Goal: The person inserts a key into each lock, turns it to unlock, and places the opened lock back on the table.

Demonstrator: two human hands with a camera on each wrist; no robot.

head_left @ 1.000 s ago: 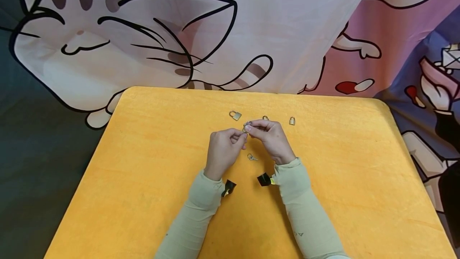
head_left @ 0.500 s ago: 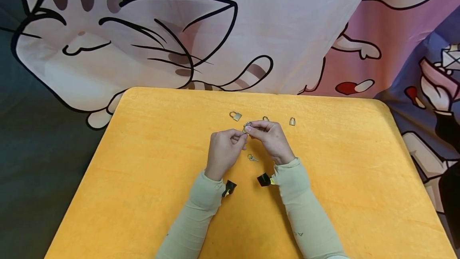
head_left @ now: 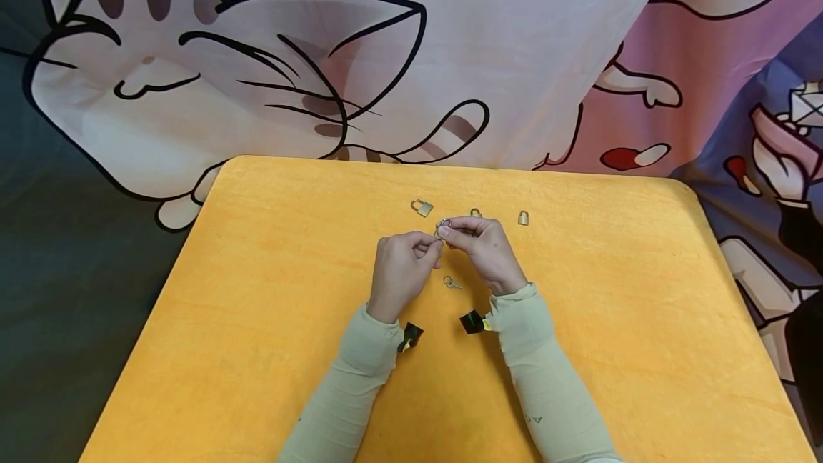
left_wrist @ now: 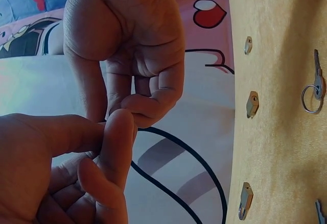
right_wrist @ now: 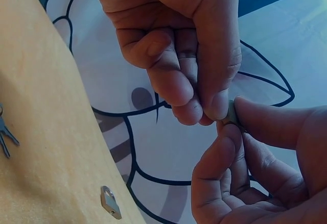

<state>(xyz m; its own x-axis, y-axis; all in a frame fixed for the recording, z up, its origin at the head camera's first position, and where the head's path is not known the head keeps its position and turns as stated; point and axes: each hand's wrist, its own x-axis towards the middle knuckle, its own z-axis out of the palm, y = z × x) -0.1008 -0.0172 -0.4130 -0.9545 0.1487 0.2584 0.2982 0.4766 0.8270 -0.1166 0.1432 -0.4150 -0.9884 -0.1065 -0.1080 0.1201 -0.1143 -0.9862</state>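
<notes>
In the head view, the left hand (head_left: 401, 274) and right hand (head_left: 485, 252) meet above the table, fingertips close together. Between them is a small metal piece with a ring (head_left: 444, 223). The right wrist view shows a dull brass-coloured piece (right_wrist: 232, 114) pinched by thumb and fingers of the right hand (right_wrist: 271, 168), while fingertips of the left hand (right_wrist: 189, 45) pinch at its edge. Fingers cover most of it, so its shape is unclear. From the left wrist, the left hand (left_wrist: 71, 168) and right hand (left_wrist: 127, 45) hide it.
Three small padlocks lie toward the table's far edge: left (head_left: 422, 208), middle (head_left: 476, 213), partly covered by the right hand, and right (head_left: 524, 218). A ring with keys (head_left: 452, 282) lies below the hands on the yellow table (head_left: 257, 291). A printed cloth (head_left: 514, 56) hangs behind.
</notes>
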